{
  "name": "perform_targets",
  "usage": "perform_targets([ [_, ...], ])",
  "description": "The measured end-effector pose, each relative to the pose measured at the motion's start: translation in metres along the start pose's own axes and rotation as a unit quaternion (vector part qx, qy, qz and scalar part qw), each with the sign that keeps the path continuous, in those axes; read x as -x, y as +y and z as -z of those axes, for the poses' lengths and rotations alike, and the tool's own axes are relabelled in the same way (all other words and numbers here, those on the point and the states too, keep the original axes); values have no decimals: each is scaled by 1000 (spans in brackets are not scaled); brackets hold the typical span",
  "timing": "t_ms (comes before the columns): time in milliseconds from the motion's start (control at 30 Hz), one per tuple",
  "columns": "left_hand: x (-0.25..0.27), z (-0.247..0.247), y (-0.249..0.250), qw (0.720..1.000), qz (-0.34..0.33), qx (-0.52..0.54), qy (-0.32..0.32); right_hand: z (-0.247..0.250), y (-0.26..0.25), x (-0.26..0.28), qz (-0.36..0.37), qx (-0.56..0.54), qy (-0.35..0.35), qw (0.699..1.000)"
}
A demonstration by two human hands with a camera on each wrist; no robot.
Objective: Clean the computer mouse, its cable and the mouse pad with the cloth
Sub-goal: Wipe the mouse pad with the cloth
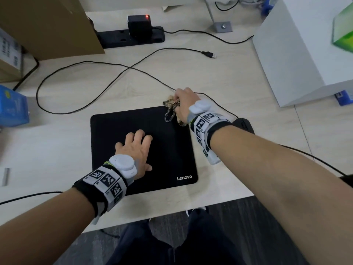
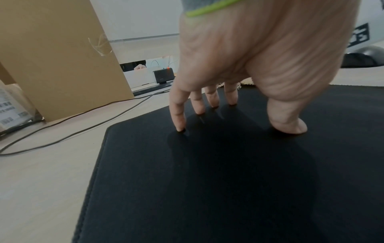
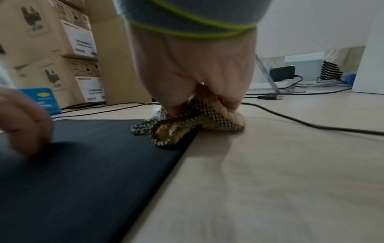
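Left hand (image 1: 136, 150) rests on the black mouse pad (image 1: 168, 150), fingers spread and straight, fingertips (image 2: 180, 126) and thumb pressing the surface, holding nothing. Right hand (image 1: 184, 104) is closed around a bunched checkered cloth (image 1: 171, 109) at the pad's far right corner; the cloth straddles the pad edge and the desk (image 1: 225, 176). The mouse (image 1: 245, 124) lies on the desk just right of the pad, largely hidden behind the right wrist. Its cable (image 1: 86, 63) loops across the desk beyond the pad, passing close by the right hand, and ends in a loose USB plug (image 1: 209, 54). Obstructions: cardboard box (image 1: 47, 25) and power strip (image 1: 131, 37) at the far edge, blue box (image 1: 12, 109) at left, white box (image 1: 305, 44) at right. Bare desk surface lies left of the pad.
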State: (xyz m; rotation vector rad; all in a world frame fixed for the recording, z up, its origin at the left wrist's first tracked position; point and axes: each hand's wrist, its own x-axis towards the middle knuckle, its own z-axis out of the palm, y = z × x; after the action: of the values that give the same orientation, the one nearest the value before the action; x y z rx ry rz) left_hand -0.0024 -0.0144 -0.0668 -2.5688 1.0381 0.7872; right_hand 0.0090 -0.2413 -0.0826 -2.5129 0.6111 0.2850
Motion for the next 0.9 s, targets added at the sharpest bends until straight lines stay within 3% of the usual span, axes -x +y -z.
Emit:
perform_targets([
  [133,1,0,-1,1000,-2,1,2,-18,15,44,80,-37,-4,996],
  [333,0,0,-3,1000,-9,12,1,-39,35,168,224,-4,-153,963],
  [400,0,0,-3,1000,-10,14,2,-39,39,179,239,21,-201,950],
  [500,0,-1,-4,1000,-13,19,13,-31,33,148,269,64,-235,932],
  [600,0,-5,-7,999,-14,28,22,-26,26,85,250,44,-169,952],
  [667,1,-7,-7,999,-14,33,24,-16,15,43,188,21,-77,979],
  [733,1,-8,-6,999,-17,34,30,-8,0,10,106,14,-32,994],
  [800,3,-7,-7,999,-23,37,32,-9,-14,-3,58,6,-13,998],
  [900,8,-6,-15,997,-42,53,36,-27,-27,12,58,-21,-2,998],
])
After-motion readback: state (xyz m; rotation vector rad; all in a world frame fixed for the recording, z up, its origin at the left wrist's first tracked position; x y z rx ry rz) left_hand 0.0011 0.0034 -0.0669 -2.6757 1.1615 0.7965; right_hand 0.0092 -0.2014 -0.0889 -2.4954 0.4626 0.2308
